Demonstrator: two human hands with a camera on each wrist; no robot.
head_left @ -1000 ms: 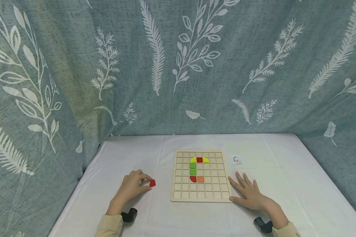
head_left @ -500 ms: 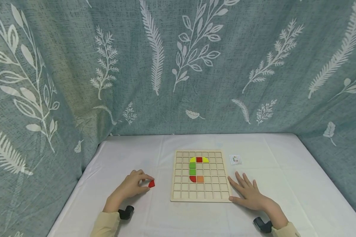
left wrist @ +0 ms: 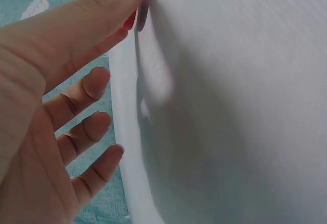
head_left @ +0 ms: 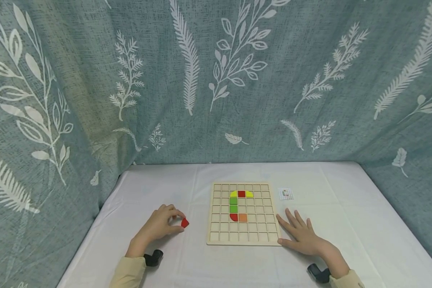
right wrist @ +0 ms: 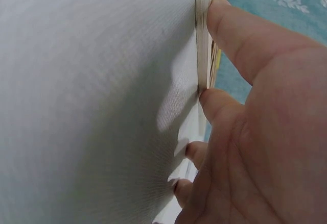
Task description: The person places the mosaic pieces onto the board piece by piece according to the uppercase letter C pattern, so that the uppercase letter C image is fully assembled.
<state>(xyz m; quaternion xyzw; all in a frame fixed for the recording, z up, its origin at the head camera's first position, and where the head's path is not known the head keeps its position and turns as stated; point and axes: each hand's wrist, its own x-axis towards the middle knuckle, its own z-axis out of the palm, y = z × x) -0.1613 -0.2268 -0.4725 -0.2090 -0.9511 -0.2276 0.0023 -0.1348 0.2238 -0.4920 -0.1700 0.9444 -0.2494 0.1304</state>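
Note:
My left hand pinches a small red piece between thumb and forefinger, to the left of the board. In the left wrist view the piece is mostly hidden by the thumb, and the other fingers are loosely bent. The wooden grid board lies flat, with several coloured pieces in its cells: yellow quarter rounds, a red square, green squares, a red quarter round and an orange square. With fingers spread, my right hand touches the board's right edge.
A small printed grid card lies right of the board's far corner. White cloth covers the table. Behind it hangs a teal leaf-patterned curtain. A black wrist device sits at each cuff.
The red piece has turned slightly between the left thumb and forefinger. The left forearm shifted a little to the left at first. My right hand and the board hold their places.

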